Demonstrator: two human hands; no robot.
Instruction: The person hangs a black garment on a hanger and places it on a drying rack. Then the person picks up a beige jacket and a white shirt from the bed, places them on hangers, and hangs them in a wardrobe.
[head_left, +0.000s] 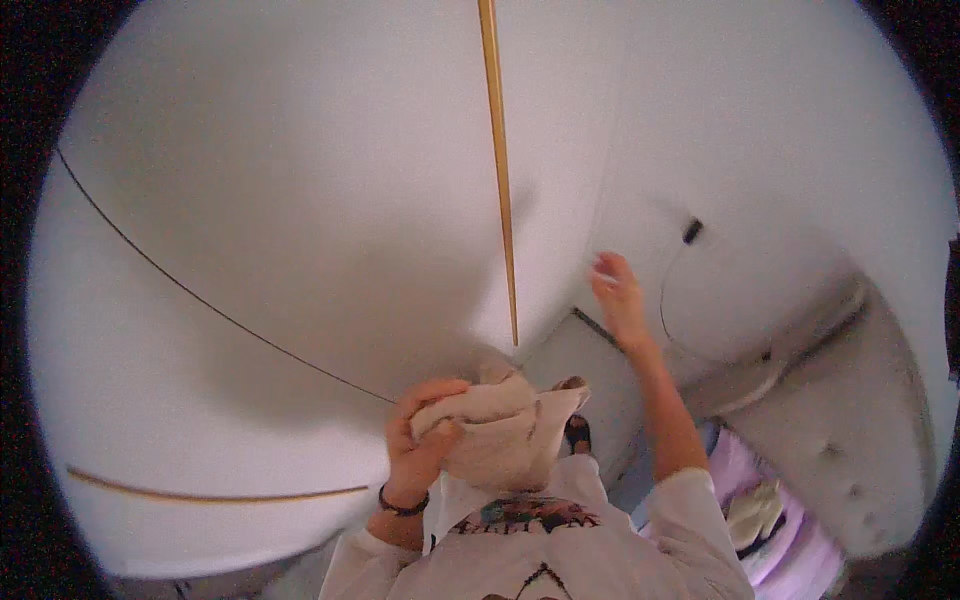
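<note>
My left hand grips a folded beige cloth in front of my chest, with the thumb on the near side and fingers over its upper left edge. Part of the cloth sticks out to the right in a loose flap. My right hand is raised away from the cloth, to its upper right, with fingers curled and blurred by motion. A small pale patch shows at the fingers; whether it is a held thing I cannot tell. Ahead stands a large white panel, seemingly a cabinet front, with a long gold-coloured strip running down it.
A second gold-coloured strip and a dark seam cross the white surface at left. Rightward, a black plug with a thin cable is on the wall. Beyond are a tufted headboard and pink bedding. A dark sandal shows below.
</note>
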